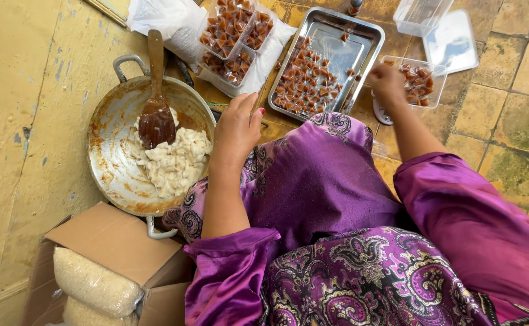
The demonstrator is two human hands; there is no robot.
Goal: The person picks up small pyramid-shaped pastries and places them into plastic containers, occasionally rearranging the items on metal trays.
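Clear plastic tub under right hand, holding brown sweets.

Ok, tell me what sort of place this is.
Probably a home sweet-making spot on a tiled floor: a metal tray of small wrapped brown sweets, clear boxes being filled, and a big pan beside a yellow wall.

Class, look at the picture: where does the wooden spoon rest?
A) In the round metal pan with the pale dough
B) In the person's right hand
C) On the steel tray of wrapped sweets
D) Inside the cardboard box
A: the wooden spoon lies in the round metal pan, its dark bowl against the pale dough.
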